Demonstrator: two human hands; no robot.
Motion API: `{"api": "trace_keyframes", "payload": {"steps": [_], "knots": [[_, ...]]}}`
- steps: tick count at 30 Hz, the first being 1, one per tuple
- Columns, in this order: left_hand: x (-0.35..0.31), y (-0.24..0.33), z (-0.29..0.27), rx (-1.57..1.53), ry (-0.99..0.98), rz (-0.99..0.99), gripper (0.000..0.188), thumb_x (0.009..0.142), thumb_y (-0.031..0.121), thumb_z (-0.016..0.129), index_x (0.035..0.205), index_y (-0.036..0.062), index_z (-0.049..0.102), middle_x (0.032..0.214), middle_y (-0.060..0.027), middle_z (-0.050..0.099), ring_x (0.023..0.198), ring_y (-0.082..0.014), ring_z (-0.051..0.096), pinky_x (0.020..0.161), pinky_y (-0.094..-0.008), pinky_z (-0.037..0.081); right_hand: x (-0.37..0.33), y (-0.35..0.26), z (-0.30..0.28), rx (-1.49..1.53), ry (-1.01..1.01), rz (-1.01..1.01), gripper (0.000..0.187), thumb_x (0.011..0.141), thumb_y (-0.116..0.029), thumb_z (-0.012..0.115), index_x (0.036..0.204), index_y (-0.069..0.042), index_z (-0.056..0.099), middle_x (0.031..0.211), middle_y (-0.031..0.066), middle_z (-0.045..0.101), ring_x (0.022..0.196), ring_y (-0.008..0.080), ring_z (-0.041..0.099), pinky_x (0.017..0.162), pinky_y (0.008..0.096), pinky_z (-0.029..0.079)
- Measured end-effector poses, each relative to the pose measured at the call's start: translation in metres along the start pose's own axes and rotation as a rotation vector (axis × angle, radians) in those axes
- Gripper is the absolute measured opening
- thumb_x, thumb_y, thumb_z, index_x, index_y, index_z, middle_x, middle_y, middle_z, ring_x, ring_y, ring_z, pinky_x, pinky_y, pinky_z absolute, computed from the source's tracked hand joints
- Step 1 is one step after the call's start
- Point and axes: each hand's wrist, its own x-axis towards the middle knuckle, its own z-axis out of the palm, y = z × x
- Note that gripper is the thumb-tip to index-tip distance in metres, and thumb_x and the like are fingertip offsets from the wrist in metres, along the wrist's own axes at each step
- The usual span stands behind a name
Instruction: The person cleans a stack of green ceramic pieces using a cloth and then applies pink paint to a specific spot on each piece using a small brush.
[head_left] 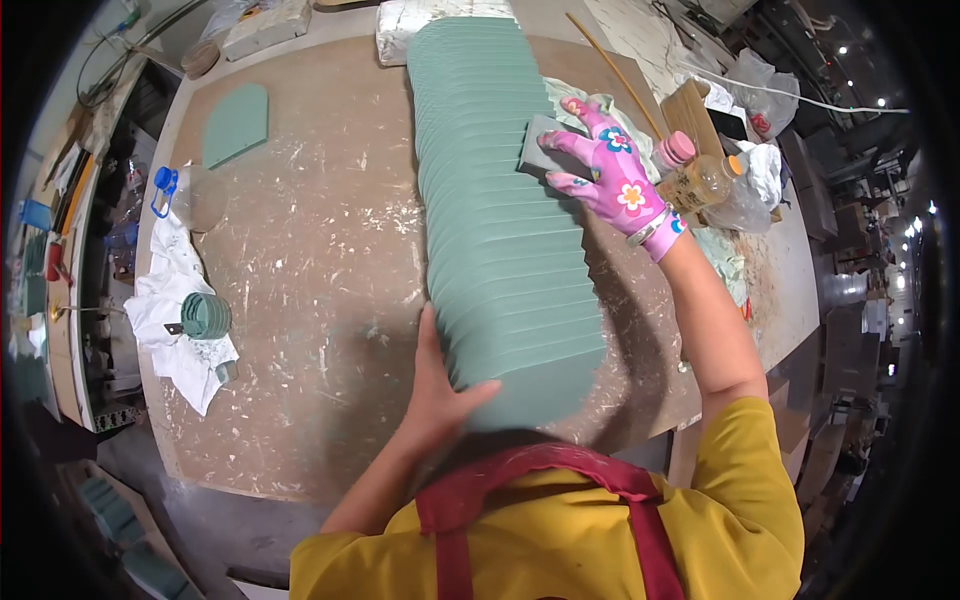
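Note:
A long row of green arched panels (pixel 505 230), pressed together face to face, runs from the far edge of the table toward my body. My right hand (pixel 615 175), in a pink flowered glove, grips a grey sanding block (pixel 545 147) at the row's right edge, with fingers spread over the block. My bare left hand (pixel 440 385) lies against the near left end of the row, thumb and fingers apart, the thumb over the nearest panels. A white wrapped block (pixel 392 35) stands at the far end of the row. One loose green arched panel (pixel 238 125) lies at the far left.
On the left are a clear jug with a blue cap (pixel 190 198), a white cloth (pixel 170 300) and a cut bottle of green filler (pixel 203 316). On the right stand an orange-capped bottle (pixel 702 182), a pink-lidded container (pixel 673 150), a cardboard box (pixel 695 110) and a wooden stick (pixel 612 70).

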Motion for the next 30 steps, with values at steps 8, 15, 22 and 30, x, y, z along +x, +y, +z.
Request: {"api": "trace_keyframes", "payload": {"steps": [8, 15, 22, 30], "knots": [[0.162, 0.026, -0.047, 0.08, 0.179, -0.001, 0.106, 0.076, 0.023, 0.072, 0.146, 0.0049, -0.004, 0.148, -0.0247, 0.016, 0.135, -0.0319, 0.025, 0.108, -0.0386, 0.027, 0.028, -0.061, 0.002, 0.162, 0.016, -0.006, 0.055, 0.082, -0.057, 0.053, 0.121, -0.018, 0.058, 0.126, 0.0216, 0.05, 0.114, 0.0346, 0.053, 0.095, 0.046, 0.042], [0.179, 0.028, -0.035, -0.301, 0.001, -0.067, 0.102, 0.075, 0.023, 0.073, 0.145, 0.0004, 0.002, 0.144, -0.0258, 0.023, 0.133, -0.0323, 0.028, 0.108, -0.0383, 0.028, -0.006, 0.046, -0.002, -0.236, 0.093, 0.224, 0.044, 0.084, -0.045, 0.055, 0.117, -0.015, 0.061, 0.113, 0.0223, 0.059, 0.096, 0.0339, 0.062, 0.084, 0.0448, 0.051], [0.178, 0.024, -0.041, -0.223, -0.014, 0.003, 0.096, 0.081, 0.019, 0.067, 0.146, 0.0005, -0.001, 0.144, -0.0234, 0.025, 0.13, -0.0304, 0.032, 0.107, -0.0377, 0.027, 0.013, 0.001, 0.027, 0.265, 0.034, -0.011, 0.045, 0.087, -0.044, 0.053, 0.121, -0.015, 0.057, 0.122, 0.0207, 0.053, 0.103, 0.0339, 0.059, 0.078, 0.0426, 0.05], [0.175, 0.027, -0.041, -0.265, -0.017, -0.021, 0.098, 0.079, 0.017, 0.068, 0.146, 0.0008, -0.002, 0.143, -0.0237, 0.025, 0.129, -0.0301, 0.033, 0.107, -0.038, 0.028, 0.053, -0.031, 0.041, -0.064, 0.114, -0.205, 0.041, 0.084, -0.045, 0.057, 0.119, -0.024, 0.057, 0.116, 0.0124, 0.058, 0.104, 0.0299, 0.057, 0.081, 0.0465, 0.05]]}}
